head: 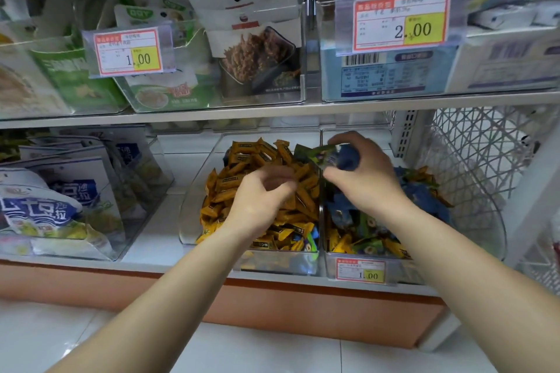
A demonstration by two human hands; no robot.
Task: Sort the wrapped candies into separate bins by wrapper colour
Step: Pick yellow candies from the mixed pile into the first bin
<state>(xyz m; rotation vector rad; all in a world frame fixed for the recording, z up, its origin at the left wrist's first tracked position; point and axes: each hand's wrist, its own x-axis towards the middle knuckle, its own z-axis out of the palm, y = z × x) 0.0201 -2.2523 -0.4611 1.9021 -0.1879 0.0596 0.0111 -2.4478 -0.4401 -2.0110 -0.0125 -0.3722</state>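
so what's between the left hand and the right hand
In the head view, orange candies and the clear bin walls lie between the left hand and the right hand, which holds green and blue candies.

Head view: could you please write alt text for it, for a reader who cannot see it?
A person's right hand holds blue and green wrapped candies above two clear bins on a shop shelf. The left hand, blurred, hovers over the left bin of orange candies; the right bin holds mixed candies.

Both bins (194,197) open on top, shelf (272,113) close overhead, wire basket (485,145) blocks rt side.
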